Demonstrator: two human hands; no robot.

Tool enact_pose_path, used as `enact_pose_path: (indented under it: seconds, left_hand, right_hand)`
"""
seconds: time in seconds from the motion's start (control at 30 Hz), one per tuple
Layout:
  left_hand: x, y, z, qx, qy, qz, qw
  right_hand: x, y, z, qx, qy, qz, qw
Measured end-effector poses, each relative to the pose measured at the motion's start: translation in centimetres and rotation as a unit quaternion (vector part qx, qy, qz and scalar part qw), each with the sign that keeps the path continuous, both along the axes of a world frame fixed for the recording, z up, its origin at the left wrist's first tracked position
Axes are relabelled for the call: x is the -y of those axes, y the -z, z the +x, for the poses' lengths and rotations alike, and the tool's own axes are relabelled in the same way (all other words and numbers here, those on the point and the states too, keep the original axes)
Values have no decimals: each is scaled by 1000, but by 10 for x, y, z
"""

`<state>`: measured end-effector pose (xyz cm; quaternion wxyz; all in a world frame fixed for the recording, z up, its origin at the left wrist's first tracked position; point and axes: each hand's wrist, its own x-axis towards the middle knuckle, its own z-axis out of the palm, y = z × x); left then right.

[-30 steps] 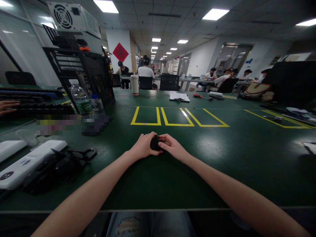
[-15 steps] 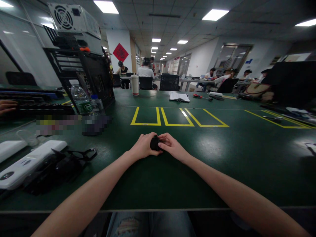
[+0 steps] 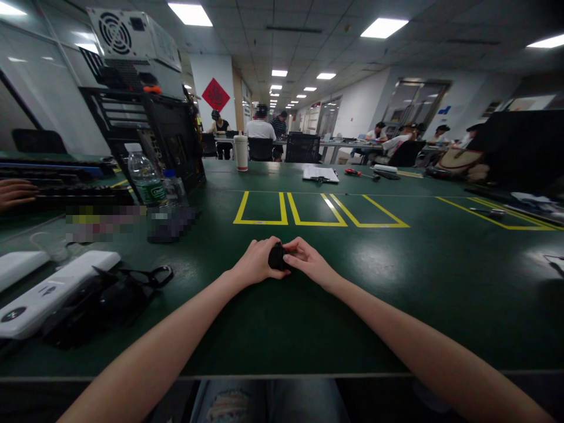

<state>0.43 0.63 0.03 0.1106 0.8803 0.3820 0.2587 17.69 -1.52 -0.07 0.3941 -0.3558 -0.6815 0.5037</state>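
A small, dark, rounded object (image 3: 276, 257) is between my hands, low over the green table (image 3: 282, 329); its kind does not show clearly. My left hand (image 3: 257, 261) is wrapped round its left side, thumb below and fingers over the top. From the right, my right hand (image 3: 308, 262) grips its edge with thumb and fingertips pinched together. Both hands partly hide the object. Just beyond them, yellow tape outlines (image 3: 261, 222) mark the tabletop.
On the left lie a white power strip (image 3: 57, 294) and black glasses (image 3: 154, 276). Behind stand a water bottle (image 3: 147, 176) and an open computer case (image 3: 171, 141). Further back are a cup (image 3: 241, 153), a clipboard (image 3: 321, 174) and a screwdriver (image 3: 353, 172). Another person's hand (image 3: 16, 194) is at far left.
My hands and the dark object have hardly moved. The other person's hand at far left has shifted slightly to the right. In the background, a standing person has come further into view.
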Motion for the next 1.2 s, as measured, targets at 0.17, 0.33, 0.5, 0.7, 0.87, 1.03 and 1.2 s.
enact_pose_path:
  seconds: [0.17,0.33,0.5,0.7,0.87,1.03,1.2]
  left_hand:
    - [-1,0,0,-7,-3,6,1000]
    - [-1,1,1,-10,-5,14,1000]
    - [1,-1,0,-4,3,4,1000]
    - [1,-2,0,-5,-1,3,1000]
    - [1,-2,0,0,3,-8,1000]
    - [1,-2,1,-6,-11,-12,1000]
    - [1,-2,1,-6,-2,-2,1000]
  right_hand:
    - [-5,5,-1,15,11,1,1000]
    - [-5,4,-1,25,0,1,1000]
    - [1,0,-1,12,-15,7,1000]
    - [0,1,-1,6,2,10,1000]
    - [-1,1,-2,25,11,13,1000]
    - [-1,1,-2,51,10,21,998]
    - [2,-1,-1,51,1,48,998]
